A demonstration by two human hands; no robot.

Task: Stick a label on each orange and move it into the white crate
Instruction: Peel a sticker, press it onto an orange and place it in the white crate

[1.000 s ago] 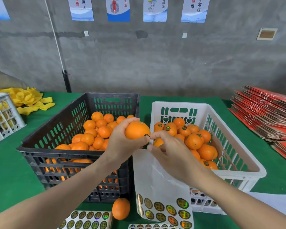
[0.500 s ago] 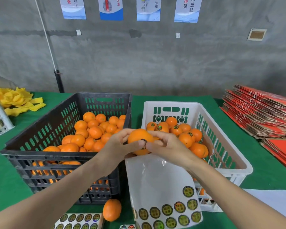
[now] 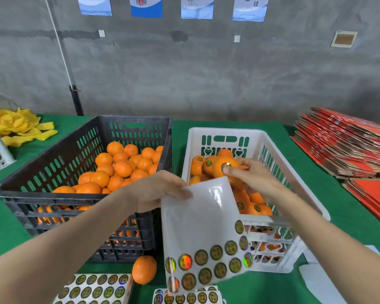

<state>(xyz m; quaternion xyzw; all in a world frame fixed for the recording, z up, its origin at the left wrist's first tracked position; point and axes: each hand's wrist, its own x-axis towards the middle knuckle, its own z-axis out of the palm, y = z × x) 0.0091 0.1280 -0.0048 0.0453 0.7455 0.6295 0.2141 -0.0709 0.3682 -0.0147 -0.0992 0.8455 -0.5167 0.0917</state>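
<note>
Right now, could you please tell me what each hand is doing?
Left hand: grips the glossy white sticker sheet.
Right hand: holds a labelled round orange.

The white slatted plastic crate (image 3: pixel 294 178) and the black slatted plastic crate (image 3: pixel 75 150) look matt. The white backing sheet (image 3: pixel 198 220) is glossy, its round stickers (image 3: pixel 184 261) shiny and iridescent. Green cloth covers the tabletop (image 3: pixel 342 218); beyond the white crate, the grey wall (image 3: pixel 206 73) is rough.

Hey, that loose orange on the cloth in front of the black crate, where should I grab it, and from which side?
Grip the orange round its widest middle, coming from above. It lies alone on the cloth with its top bare, while the black crate stands right behind it and sticker sheets crowd its near side.
</note>
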